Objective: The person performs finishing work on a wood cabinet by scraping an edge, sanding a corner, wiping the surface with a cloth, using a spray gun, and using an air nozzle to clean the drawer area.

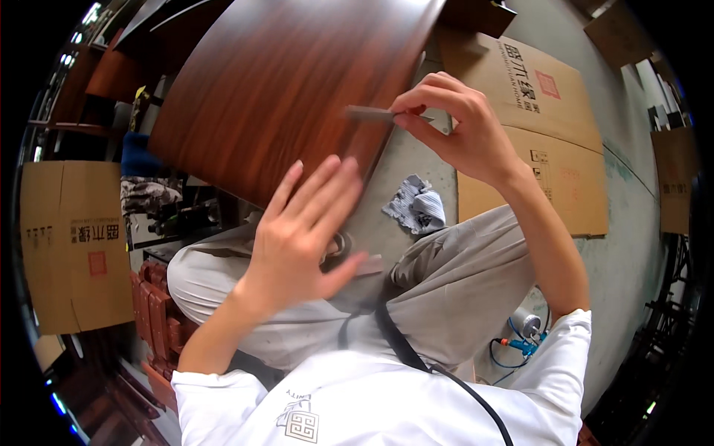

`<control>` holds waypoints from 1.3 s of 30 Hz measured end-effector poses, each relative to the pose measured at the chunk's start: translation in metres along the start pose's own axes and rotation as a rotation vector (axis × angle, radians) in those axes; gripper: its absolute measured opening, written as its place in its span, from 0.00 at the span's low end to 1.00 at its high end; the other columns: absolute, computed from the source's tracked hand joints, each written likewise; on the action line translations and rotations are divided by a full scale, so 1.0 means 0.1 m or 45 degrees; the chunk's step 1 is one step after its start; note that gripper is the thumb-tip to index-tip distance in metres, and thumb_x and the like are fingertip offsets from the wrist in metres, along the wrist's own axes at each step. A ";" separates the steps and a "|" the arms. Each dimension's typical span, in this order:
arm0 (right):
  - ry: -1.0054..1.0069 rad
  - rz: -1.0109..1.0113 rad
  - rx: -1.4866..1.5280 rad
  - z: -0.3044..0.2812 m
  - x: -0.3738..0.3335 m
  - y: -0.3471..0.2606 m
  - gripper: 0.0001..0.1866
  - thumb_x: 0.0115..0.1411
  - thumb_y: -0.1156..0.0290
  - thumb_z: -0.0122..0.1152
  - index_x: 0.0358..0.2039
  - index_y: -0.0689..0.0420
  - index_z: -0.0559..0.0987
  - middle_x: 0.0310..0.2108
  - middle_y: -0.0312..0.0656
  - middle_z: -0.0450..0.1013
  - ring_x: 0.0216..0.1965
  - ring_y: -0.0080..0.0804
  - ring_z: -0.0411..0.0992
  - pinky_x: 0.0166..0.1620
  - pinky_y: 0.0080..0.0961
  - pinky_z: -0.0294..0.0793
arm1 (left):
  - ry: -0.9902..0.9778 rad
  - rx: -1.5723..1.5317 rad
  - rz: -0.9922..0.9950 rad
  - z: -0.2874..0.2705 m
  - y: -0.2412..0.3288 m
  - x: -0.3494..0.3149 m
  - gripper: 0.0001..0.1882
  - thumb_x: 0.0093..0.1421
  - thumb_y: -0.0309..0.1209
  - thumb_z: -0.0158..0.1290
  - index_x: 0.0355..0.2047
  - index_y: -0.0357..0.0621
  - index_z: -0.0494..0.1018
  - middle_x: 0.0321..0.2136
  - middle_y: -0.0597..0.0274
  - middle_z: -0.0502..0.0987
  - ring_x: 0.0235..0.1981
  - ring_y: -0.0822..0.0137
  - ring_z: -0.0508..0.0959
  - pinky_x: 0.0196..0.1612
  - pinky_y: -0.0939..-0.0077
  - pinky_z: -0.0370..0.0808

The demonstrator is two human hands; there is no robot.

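A large glossy reddish-brown wood-grain panel (290, 82) extends away in front of me. My right hand (465, 123) is over its right edge, pinching a thin flat greyish strip (366, 113) between thumb and fingers. The strip points left across the panel and is slightly blurred; I cannot tell whether it touches the surface. My left hand (297, 245) is open, with fingers stretched toward the panel's near right corner and some motion blur. It holds nothing. A crumpled grey-blue cloth (415, 204) lies on the floor between the panel and my right knee.
Flattened cardboard (558, 178) covers the floor to the right. A blue spray gun (526, 346) with a metal cup lies beside my right hip. Another cardboard box (71, 249) stands at the left, near stacked reddish-brown wooden pieces (155, 301). A black strap (398, 334) crosses my lap.
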State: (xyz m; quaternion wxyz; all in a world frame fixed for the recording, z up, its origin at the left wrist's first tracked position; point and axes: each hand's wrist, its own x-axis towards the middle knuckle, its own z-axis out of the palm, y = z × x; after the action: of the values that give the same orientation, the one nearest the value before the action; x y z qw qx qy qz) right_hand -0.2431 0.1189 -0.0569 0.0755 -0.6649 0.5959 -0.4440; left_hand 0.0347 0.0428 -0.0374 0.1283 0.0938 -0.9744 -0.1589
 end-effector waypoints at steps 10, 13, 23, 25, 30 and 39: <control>-0.192 -0.488 -0.107 0.19 0.12 0.05 0.09 0.54 0.75 0.73 0.35 0.52 0.82 0.40 0.35 0.77 0.46 0.39 0.77 0.51 0.37 0.78 | 0.655 0.048 -0.313 0.21 -0.05 0.15 0.18 0.48 0.33 0.73 0.39 0.48 0.81 0.36 0.65 0.79 0.38 0.62 0.79 0.42 0.65 0.70; -0.219 -0.481 -0.080 0.23 0.12 0.06 0.09 0.53 0.74 0.73 0.35 0.53 0.82 0.40 0.34 0.77 0.46 0.39 0.76 0.52 0.37 0.78 | 0.620 -0.024 -0.304 0.26 -0.03 0.22 0.18 0.46 0.27 0.74 0.38 0.48 0.81 0.35 0.65 0.79 0.34 0.63 0.78 0.39 0.69 0.68; -0.274 -0.517 -0.071 0.28 0.19 0.07 0.10 0.54 0.73 0.72 0.36 0.54 0.80 0.40 0.36 0.76 0.46 0.39 0.75 0.52 0.39 0.76 | 0.608 -0.032 -0.370 0.31 -0.06 0.29 0.09 0.50 0.25 0.67 0.31 0.48 0.79 0.29 0.66 0.76 0.31 0.62 0.77 0.40 0.66 0.69; -0.292 -0.557 -0.055 0.24 0.19 0.09 0.10 0.54 0.73 0.72 0.36 0.54 0.80 0.40 0.36 0.76 0.46 0.40 0.75 0.51 0.39 0.75 | 0.616 -0.049 -0.325 0.31 -0.05 0.29 0.10 0.50 0.23 0.67 0.32 0.47 0.79 0.28 0.66 0.77 0.29 0.63 0.77 0.39 0.68 0.69; -0.337 -0.532 -0.054 0.27 0.28 0.09 0.08 0.55 0.71 0.71 0.35 0.54 0.80 0.40 0.36 0.75 0.46 0.39 0.74 0.51 0.38 0.75 | 0.604 -0.038 -0.391 0.30 -0.07 0.29 0.11 0.50 0.19 0.67 0.33 0.46 0.80 0.26 0.67 0.78 0.25 0.66 0.76 0.36 0.71 0.68; -0.350 -0.553 -0.006 0.26 0.38 0.11 0.07 0.57 0.70 0.71 0.33 0.55 0.81 0.38 0.36 0.75 0.44 0.38 0.73 0.50 0.37 0.75 | 0.587 -0.160 -0.429 0.25 -0.09 0.31 0.10 0.52 0.17 0.66 0.33 0.41 0.80 0.26 0.62 0.77 0.27 0.67 0.77 0.29 0.75 0.73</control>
State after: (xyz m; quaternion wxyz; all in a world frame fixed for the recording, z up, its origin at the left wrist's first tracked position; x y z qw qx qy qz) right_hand -0.2374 0.0717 -0.0605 0.0573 -0.8316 0.4242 -0.3537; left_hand -0.0008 0.0342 -0.0567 0.3237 0.2798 -0.8785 -0.2126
